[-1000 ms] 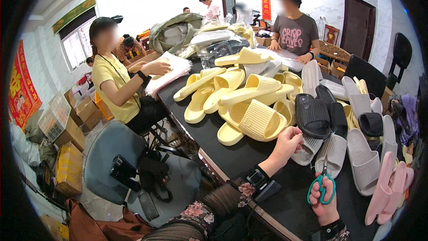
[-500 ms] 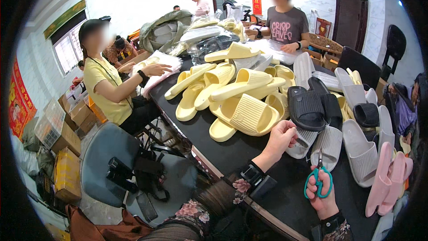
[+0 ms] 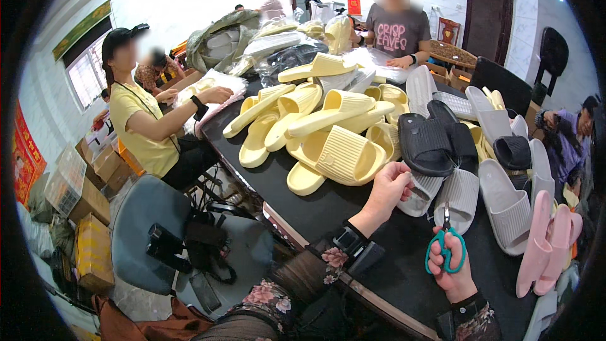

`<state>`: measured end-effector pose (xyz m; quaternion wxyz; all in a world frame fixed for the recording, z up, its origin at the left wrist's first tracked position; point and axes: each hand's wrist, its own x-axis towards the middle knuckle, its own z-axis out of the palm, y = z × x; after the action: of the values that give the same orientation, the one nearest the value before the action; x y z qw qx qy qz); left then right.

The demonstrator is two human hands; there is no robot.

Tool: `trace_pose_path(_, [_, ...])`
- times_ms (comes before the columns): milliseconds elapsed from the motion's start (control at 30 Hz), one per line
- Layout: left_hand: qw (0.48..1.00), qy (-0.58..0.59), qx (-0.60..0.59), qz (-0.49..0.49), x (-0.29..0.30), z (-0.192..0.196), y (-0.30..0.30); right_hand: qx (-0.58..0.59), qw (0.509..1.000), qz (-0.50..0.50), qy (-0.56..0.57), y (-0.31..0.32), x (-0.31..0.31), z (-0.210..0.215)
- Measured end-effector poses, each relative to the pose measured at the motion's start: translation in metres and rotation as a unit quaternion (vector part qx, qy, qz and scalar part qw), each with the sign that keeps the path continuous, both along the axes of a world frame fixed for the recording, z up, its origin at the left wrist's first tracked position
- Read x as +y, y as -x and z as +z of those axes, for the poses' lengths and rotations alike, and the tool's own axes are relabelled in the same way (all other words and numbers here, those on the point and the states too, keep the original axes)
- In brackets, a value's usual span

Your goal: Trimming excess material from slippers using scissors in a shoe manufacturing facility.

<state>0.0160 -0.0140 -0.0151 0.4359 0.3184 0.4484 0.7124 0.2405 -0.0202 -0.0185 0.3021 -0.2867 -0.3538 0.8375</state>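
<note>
My left hand (image 3: 390,187) rests on the black table (image 3: 328,205), fingers curled on the edge of a grey slide sandal (image 3: 424,192) below a black sandal (image 3: 424,145). My right hand (image 3: 451,265) grips green-handled scissors (image 3: 445,246), blades pointing up toward another grey sandal (image 3: 459,192). A heap of pale yellow sandals (image 3: 328,132) lies just beyond my left hand.
Grey sandals (image 3: 502,196) and pink sandals (image 3: 546,240) lie at the right. A person in a yellow shirt (image 3: 142,129) sits at the left of the table, another in a grey shirt (image 3: 398,28) at the far end. A grey chair (image 3: 148,224) and cardboard boxes (image 3: 88,202) stand at the left.
My left hand has slid right along the table onto the grey sandal's edge. The right hand with the scissors has barely moved.
</note>
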Motion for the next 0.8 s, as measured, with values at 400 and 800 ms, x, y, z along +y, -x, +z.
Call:
trace_pose_path(400, [0.999, 0.000, -0.020, 0.033, 0.004, 0.003, 0.003, 0.029, 0.999, 0.039, 0.018, 0.003, 0.007, 0.003])
trace_pose_path(800, [0.999, -0.014, -0.033, 0.002, 0.008, 0.001, 0.002, 0.043, 0.998, 0.033, -0.003, -0.002, 0.010, -0.001])
